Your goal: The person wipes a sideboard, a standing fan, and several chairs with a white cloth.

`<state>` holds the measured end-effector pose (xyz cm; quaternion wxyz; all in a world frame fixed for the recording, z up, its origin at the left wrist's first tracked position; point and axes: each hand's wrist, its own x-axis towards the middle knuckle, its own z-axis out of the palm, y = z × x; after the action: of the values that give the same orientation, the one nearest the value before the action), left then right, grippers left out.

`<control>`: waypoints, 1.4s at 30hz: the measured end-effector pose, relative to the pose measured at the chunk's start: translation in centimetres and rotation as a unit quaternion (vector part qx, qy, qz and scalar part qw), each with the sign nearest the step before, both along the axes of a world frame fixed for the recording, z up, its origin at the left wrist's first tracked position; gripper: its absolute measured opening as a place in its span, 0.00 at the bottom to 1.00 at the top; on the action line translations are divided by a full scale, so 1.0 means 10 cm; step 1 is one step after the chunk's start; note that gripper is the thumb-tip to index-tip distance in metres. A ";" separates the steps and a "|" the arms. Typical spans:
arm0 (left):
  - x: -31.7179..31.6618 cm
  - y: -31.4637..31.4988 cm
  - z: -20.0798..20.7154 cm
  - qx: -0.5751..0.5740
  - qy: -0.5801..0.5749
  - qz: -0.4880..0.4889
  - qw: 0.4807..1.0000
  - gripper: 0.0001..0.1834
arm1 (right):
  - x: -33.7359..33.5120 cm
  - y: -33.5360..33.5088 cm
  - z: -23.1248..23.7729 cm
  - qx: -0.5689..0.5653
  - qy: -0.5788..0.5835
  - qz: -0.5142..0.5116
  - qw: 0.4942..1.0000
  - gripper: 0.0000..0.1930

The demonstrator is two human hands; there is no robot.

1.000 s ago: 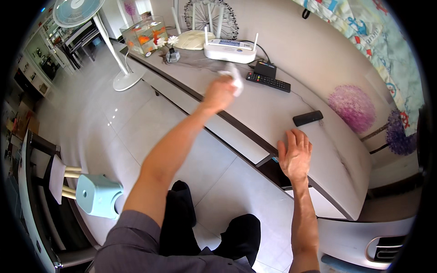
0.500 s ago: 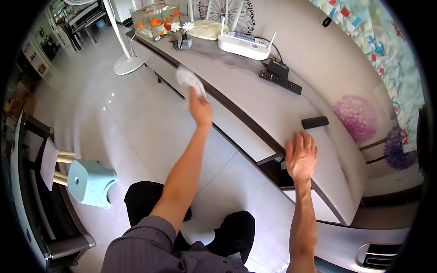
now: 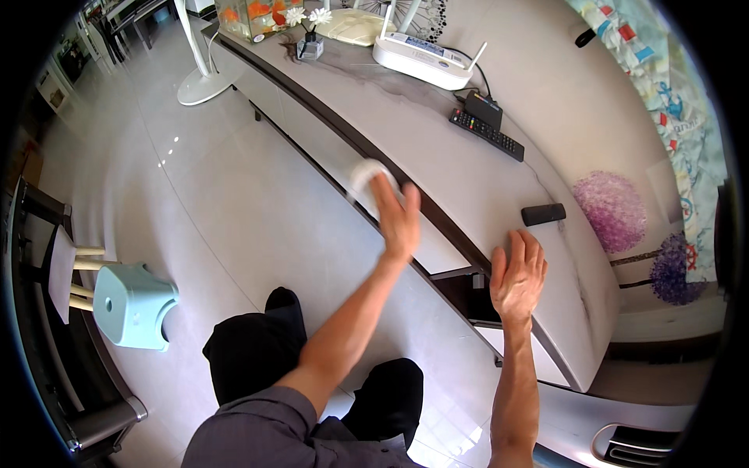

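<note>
My left hand (image 3: 399,222) has a white cloth (image 3: 370,173) under its fingers, against the white drawer front of a long low cabinet (image 3: 460,187). Motion blurs the cloth, so I cannot tell its exact kind. On the cabinet's marble-patterned top, close to the front edge, my right hand (image 3: 518,277) lies with its fingers stretched out, holding nothing. Just beyond its fingertips is a small black box-shaped device (image 3: 543,214). Below that hand, an uncovered dark compartment (image 3: 470,292) shows in the cabinet front.
On the cabinet top are a black remote control (image 3: 487,135), a small black box (image 3: 484,110), a white router (image 3: 422,61), a flower diffuser (image 3: 310,48) and a fish tank (image 3: 253,19). A white fan base (image 3: 204,87) and a light-blue stool (image 3: 134,306) stand on the tiled floor to the left.
My left hand and the cloth have come nearer and to the right along the drawer front. My right hand stays on the cabinet top. The view has shifted slightly.
</note>
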<state>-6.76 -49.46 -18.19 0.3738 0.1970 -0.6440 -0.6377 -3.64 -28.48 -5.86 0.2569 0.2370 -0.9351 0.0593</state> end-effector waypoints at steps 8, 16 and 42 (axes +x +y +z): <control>-0.05 0.02 0.20 -0.072 -0.031 0.033 0.996 0.47 | -0.01 0.02 -0.02 -0.005 -0.008 0.000 1.000 0.19; 0.15 0.24 0.31 -0.426 0.083 0.014 0.901 0.27 | -0.01 0.06 -0.04 -0.011 0.002 0.015 1.000 0.20; -0.01 -0.17 0.39 -0.369 0.031 0.089 0.925 0.26 | -0.11 0.19 -0.11 -0.169 -0.037 0.024 0.985 0.11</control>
<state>-6.88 -51.15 -14.29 0.4955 0.0818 -0.8013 -0.3252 -4.69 -26.59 -6.92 0.2567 0.2101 -0.9146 0.2311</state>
